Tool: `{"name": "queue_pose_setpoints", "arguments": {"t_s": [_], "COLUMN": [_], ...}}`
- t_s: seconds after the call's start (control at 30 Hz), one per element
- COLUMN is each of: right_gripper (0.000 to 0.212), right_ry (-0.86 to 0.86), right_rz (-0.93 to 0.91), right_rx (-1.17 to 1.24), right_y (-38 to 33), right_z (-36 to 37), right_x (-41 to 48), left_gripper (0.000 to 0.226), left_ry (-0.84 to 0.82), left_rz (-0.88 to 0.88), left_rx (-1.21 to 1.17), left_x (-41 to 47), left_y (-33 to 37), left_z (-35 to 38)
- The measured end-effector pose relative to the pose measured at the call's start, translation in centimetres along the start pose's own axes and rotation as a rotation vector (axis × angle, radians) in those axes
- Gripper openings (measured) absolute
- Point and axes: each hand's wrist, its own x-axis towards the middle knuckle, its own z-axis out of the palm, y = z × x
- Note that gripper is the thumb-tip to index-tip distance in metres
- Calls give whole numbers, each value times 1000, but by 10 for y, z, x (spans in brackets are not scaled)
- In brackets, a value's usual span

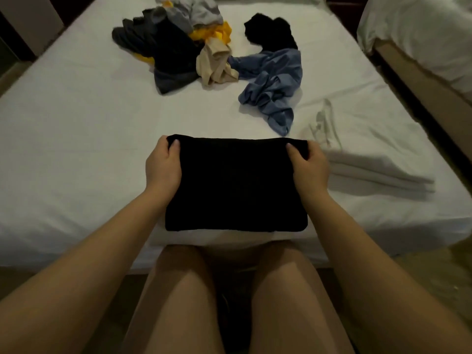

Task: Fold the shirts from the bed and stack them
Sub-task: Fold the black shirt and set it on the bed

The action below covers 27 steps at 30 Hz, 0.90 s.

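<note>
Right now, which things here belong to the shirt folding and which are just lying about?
Job: folded black shirt held by left hand and right hand, crumpled blue shirt, mixed heap of unfolded clothes, folded pale stack.
Lying about: neighbouring white-covered bed.

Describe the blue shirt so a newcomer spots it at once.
On the bed, look past the folded black shirt to the heap of unfolded clothes. The blue shirt lies crumpled at the heap's right, trailing toward the camera. It is the only blue piece; a beige garment lies left of it, a loose black garment behind.
</note>
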Motion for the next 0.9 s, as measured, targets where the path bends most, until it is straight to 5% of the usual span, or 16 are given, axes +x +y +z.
{"name": "queue_pose_setpoints", "arguments": {"t_s": [0.3,0.4,0.63,0.9], "right_gripper": [36,55,76,70], "right_ry": [0,16,-260,-104], "right_rz": [153,181,210,-94], "right_rx": [-204,-167,-126,72], "right_y": [28,26,22,-1], "right_z": [21,11,-7,-94], "right_x": [13,4,-35,-14], "left_gripper": [29,39,64,67], "left_ry": [-40,-48,-203,-214], "left_rz": [-74,-123,-218,211], "left_rx": [294,262,72,-77], "left_x": [21,10,-33,-45], "left_y": [-30,-27,-10,94], "left_z": [29,21,9,13]}}
